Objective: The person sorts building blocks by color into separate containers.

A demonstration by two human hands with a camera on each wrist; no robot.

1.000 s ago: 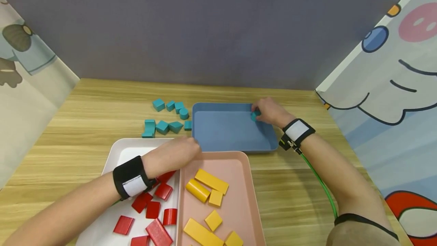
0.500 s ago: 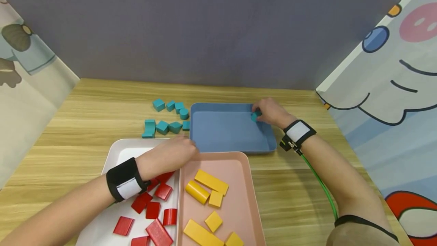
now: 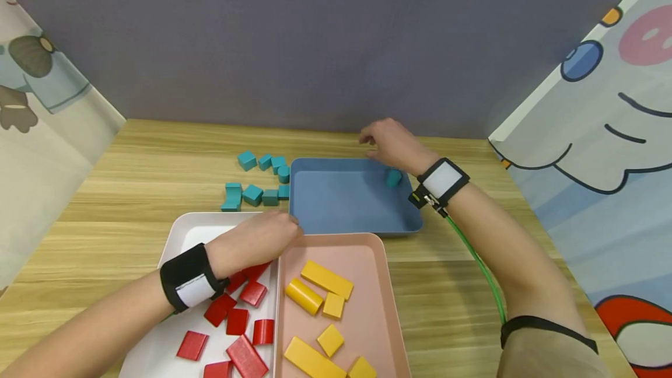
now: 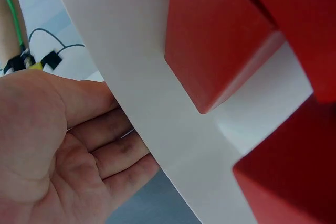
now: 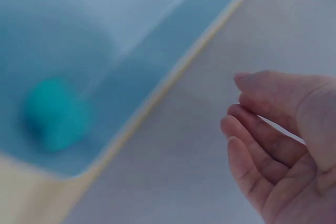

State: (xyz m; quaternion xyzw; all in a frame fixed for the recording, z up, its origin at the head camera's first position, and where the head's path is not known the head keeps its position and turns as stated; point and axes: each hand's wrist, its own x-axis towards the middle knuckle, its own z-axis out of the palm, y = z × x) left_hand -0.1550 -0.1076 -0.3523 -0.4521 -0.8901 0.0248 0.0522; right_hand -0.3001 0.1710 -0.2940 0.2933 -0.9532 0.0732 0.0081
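Observation:
At the near left corner of the blue tray (image 3: 346, 225) my left hand (image 3: 257, 235) curls its fingers at the rim, beside the white tray (image 3: 194, 219). In the left wrist view the fingertips pass out of sight behind the white rim. My right hand (image 3: 394, 144) hovers over the blue tray's far right edge, fingers loosely bent and holding nothing. A teal block (image 3: 393, 178) lies in that tray's far right corner, blurred in the right wrist view. Several teal blocks (image 3: 253, 194) lie in two rows left of the blue tray, the closest ones against its left wall.
Red blocks (image 3: 247, 356) lie in the white tray. The pink tray (image 3: 367, 249) beside it holds yellow blocks (image 3: 304, 296). A grey wall (image 3: 315, 45) stands behind the wooden table (image 3: 436, 284), with printed panels at both sides. A green cable (image 3: 478, 261) runs along the right arm.
My right hand has let go of the teal block and lifted up and left. The blue tray has shifted slightly left together with my left hand, and a teal block beside it has turned.

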